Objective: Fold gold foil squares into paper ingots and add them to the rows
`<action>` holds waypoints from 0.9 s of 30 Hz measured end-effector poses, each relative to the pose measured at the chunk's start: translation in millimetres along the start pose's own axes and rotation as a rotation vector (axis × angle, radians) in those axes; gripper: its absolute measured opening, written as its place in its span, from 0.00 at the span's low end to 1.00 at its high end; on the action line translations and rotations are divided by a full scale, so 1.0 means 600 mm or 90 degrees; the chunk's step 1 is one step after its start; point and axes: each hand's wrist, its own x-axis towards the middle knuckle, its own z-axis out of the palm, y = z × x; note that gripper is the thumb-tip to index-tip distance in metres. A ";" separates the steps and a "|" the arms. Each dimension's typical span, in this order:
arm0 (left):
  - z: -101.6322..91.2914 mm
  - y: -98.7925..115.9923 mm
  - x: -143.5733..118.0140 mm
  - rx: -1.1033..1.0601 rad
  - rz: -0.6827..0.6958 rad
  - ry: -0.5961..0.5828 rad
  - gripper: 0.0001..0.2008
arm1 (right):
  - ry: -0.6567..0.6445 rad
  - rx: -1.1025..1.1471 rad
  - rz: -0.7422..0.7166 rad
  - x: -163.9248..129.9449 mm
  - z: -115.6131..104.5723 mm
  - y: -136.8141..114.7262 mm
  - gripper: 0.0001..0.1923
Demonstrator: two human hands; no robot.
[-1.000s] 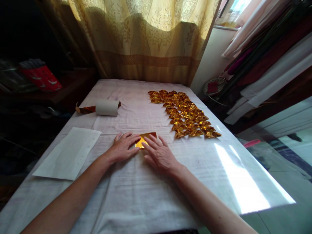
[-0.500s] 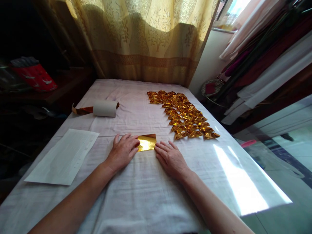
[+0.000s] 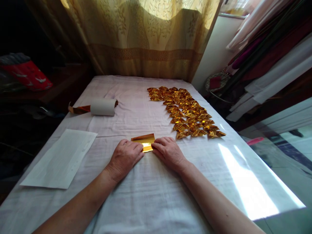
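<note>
A small gold foil sheet (image 3: pixel 144 141) lies on the white cloth of the table (image 3: pixel 146 195), its near edge lifted. My left hand (image 3: pixel 125 157) rests knuckles-up at the sheet's left near corner, fingers curled onto it. My right hand (image 3: pixel 169 152) sits at the right near corner with fingertips curled on the foil's edge. Both hands pinch the near edge of the same sheet.
Several folded gold foil pieces (image 3: pixel 186 112) lie in rows at the right rear. A white roll with a foil tail (image 3: pixel 102 107) lies at the left rear. A white paper sheet (image 3: pixel 60 157) lies left. A curtain (image 3: pixel 146 35) hangs behind; fabric bolts (image 3: pixel 268 55) stand right.
My hands went from flat on the foil to apart at its sides, then closed in with curled fingers on its near edge, which has risen.
</note>
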 end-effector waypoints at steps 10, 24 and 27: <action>0.008 -0.017 -0.021 -0.060 -0.010 0.071 0.09 | 0.022 -0.014 0.052 0.005 0.015 -0.010 0.13; 0.024 -0.032 -0.016 -0.170 -0.215 0.050 0.10 | 0.055 0.061 0.222 0.014 0.022 -0.006 0.10; 0.025 -0.031 -0.015 -0.175 -0.228 0.048 0.10 | 0.031 0.035 0.240 0.019 0.020 -0.007 0.11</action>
